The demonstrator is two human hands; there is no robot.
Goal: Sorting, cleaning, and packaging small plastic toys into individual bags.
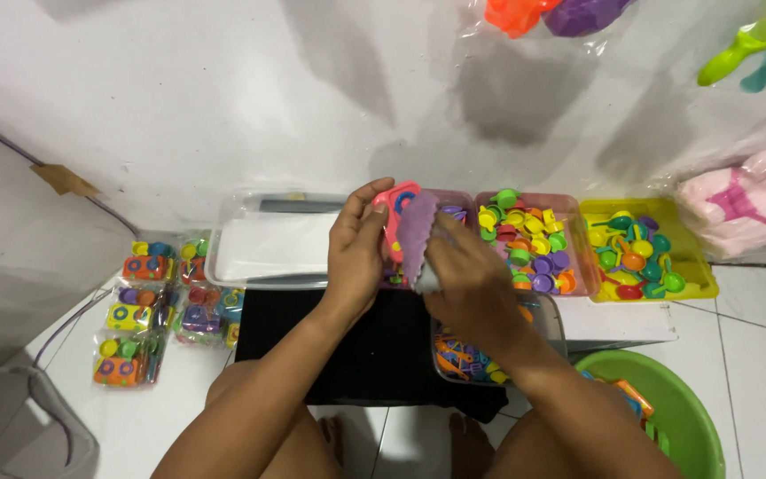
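Left hand: The left hand (358,253) is raised over the black mat (374,355). Its fingers are curled shut on a pink toy piece (394,213), with the thumb in front and the other fingers behind.

Right hand: The right hand (467,275) is closed around a purple ridged toy piece (417,235). It holds the bottom end, so most of the purple piece sticks up above the fingers.

Where the two pieces are: They are up in the air between the hands, touching each other. The pink one is just behind the purple one and partly hidden by it.

Why held this way: It looks like each hand grips one piece by its edge so the two can be pressed side by side, right in front of the person's eyes.

Trays at the back: A clear tray of small bright toy cups (529,244) and a yellow tray of toy spoons and pans (644,253) sit in a row by the wall, near the hands. They seem sorted by kind so each is easy to grab.

Left side: A clear box with a white lid (268,248) lies flat. Packed toy sets in clear bags (148,310) lie together on the floor.

Right side: A green basin (680,408) sits by the right arm. A small clear tub of mixed toys (472,359) is under the right wrist.
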